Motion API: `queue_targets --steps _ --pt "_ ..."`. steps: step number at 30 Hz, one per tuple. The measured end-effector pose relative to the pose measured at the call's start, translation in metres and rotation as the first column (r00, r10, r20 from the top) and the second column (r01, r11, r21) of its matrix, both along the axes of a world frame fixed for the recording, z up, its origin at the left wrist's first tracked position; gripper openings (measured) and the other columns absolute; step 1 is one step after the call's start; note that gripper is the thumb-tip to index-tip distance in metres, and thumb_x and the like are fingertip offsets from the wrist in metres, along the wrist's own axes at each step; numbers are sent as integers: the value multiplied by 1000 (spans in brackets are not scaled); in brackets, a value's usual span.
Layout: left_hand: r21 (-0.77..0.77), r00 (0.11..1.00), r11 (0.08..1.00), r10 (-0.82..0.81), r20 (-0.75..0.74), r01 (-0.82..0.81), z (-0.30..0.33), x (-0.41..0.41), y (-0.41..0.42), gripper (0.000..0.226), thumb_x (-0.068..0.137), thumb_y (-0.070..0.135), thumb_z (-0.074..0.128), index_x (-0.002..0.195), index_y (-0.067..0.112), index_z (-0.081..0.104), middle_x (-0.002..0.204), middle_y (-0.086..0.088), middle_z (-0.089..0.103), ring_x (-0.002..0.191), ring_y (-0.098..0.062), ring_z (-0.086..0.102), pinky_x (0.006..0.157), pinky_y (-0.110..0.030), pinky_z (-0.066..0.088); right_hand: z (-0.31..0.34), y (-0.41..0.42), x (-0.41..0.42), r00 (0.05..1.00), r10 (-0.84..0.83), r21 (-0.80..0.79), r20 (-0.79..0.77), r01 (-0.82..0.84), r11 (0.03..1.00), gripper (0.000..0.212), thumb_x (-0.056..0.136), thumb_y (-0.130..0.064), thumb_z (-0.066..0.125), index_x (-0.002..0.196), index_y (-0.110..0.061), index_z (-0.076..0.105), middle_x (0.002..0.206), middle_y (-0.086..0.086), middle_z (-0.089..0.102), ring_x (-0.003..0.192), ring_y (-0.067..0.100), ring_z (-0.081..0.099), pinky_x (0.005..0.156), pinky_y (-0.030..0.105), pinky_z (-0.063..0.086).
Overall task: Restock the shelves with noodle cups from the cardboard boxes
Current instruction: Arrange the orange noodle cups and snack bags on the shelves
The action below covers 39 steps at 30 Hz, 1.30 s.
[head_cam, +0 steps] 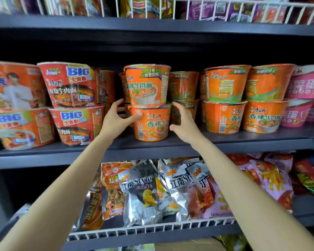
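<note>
A: What's nearest?

B: At the bottom edge, a strip of cardboard box (188,244), tan and partly hidden. Just beyond it, a white wire rail fronts the lower shelf (152,230), which holds silver snack bags (141,192) reading "江南Style", with orange bags on their left and pink and red ones on their right.

A: And the hands?

B: Both bare forearms reach up to the middle shelf (243,144). The left hand (116,118) has its thumb against the left side of the lower orange cup (150,124) and its fingers curved behind, up by the base of the cup above. The right hand (184,122) is cupped just beside that cup's right side, fingers loosely bent; I cannot tell whether it touches.

A: So where are the noodle cups?

B: The lower orange cup stands at the shelf's front, labelled "香辣牛", with a barcode at its left. The upper orange cup (147,85) sits stacked on its lid, reading "辣牛肉面". More orange cups stand further back.

A: Neighbours?

B: To the left, red cups (71,84) marked "BIG" and "120克", two high. To the right, orange stacks (227,98) with "香辣牛肉面" and a large "赢", then pink cups (306,84) at the far right.

A: Farthest?

B: The top shelf (152,26), behind another wire rail, with blurred purple and red packets.
</note>
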<state>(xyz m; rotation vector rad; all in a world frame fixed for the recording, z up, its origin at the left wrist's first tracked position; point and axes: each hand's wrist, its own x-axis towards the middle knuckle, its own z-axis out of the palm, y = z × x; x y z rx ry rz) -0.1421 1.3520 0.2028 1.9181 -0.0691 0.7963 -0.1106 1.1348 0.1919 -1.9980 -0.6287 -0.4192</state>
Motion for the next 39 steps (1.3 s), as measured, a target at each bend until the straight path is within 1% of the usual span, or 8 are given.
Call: queue_targets --steps 4,8,12,19,23,28,35,39 --pt "-18 991 995 103 82 -102 -8 -1 2 65 85 33 70 140 18 39 130 -2 56 85 1 57 73 -16 43 1 18 6 994 108 77 23 -110 991 61 89 -15 65 138 -23 30 136 -1 39 125 14 37 97 29 35" --pt "173 981 972 133 142 -157 -17 -5 -2 71 82 36 72 141 23 36 138 -1 47 104 -9 57 89 -30 48 2 40 7 994 80 149 71 -90 985 54 84 -19 71 122 -19 32 112 -4 51 101 12 52 81 28 46" --pt "290 966 928 190 177 -236 -20 -4 6 84 78 41 74 146 24 27 142 -8 37 124 -20 46 95 -29 39 -2 64 8 984 -24 63 178 13 998 56 81 -31 72 116 -25 29 112 5 58 97 23 60 82 42 51" --pt "128 936 969 164 310 -212 -31 -7 14 67 79 41 73 137 28 42 134 -2 47 113 -9 55 88 -31 55 -9 69 0 963 -78 94 259 55 994 53 84 -35 68 121 -26 31 117 3 57 95 18 61 80 38 52" --pt "232 902 897 298 314 -377 -32 -5 11 65 86 47 63 141 26 37 139 -3 46 117 -15 53 83 -24 42 -11 72 2 955 -81 63 285 66 996 52 86 -38 66 123 -27 31 119 1 56 98 17 59 80 35 51" --pt "362 861 797 358 363 -484 -34 -7 4 93 73 68 55 146 17 28 149 -8 32 132 -25 39 85 -40 49 11 72 2 978 -69 189 199 31 982 42 86 -38 64 118 -25 40 127 2 45 111 12 44 91 28 43" --pt "468 884 757 324 336 -456 -34 -4 2 104 67 65 63 147 10 25 147 -11 30 129 -31 39 79 -48 53 58 128 -10 835 -340 80 432 340 937 107 65 -65 72 147 -32 14 146 17 26 128 33 36 100 46 38" --pt "454 903 789 296 311 -415 -35 -4 3 110 68 52 78 151 14 15 149 -8 24 132 -30 34 88 -45 49 61 108 12 865 -309 87 396 300 950 115 64 -52 81 149 -37 4 146 18 26 128 35 41 98 48 43"
